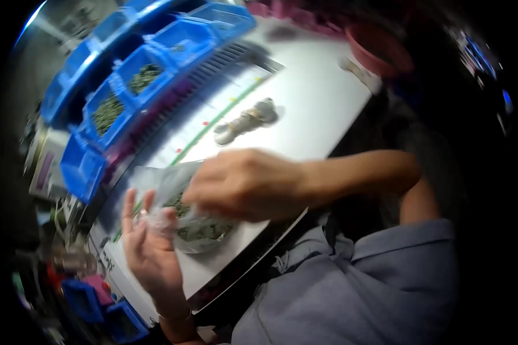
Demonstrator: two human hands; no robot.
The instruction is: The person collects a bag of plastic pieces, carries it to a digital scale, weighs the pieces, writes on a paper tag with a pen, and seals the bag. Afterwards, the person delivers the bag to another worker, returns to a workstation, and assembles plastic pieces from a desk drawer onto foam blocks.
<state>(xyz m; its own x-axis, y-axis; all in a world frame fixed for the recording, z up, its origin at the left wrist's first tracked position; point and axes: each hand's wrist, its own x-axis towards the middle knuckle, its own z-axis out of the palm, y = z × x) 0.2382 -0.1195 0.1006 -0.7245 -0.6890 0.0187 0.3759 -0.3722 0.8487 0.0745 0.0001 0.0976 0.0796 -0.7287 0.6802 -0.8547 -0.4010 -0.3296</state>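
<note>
A clear plastic bag (pixel 204 244) with small dark greenish-grey pieces inside lies at the table's front edge. My left hand (pixel 154 253) is at the bag's left side, palm up, fingers raised and partly spread. Crumpled clear plastic (pixel 162 221) sits between its thumb and fingers. Over the bag's upper part is my right hand (pixel 244 183), blurred by motion, with fingers curled in. Whatever its fingertips hold is hidden. Beyond the right hand, a pale elongated bundle (pixel 244 122), apparently bound round the middle, lies on the white table (pixel 311 86).
Blue bins (pixel 147 72) stand in rows along the back left; some hold small greenish pieces. A slotted rail and a green strip (pixel 213 123) run before them. A reddish bowl (pixel 380 49) is at the far right corner. More blue bins (pixel 124 322) sit lower left.
</note>
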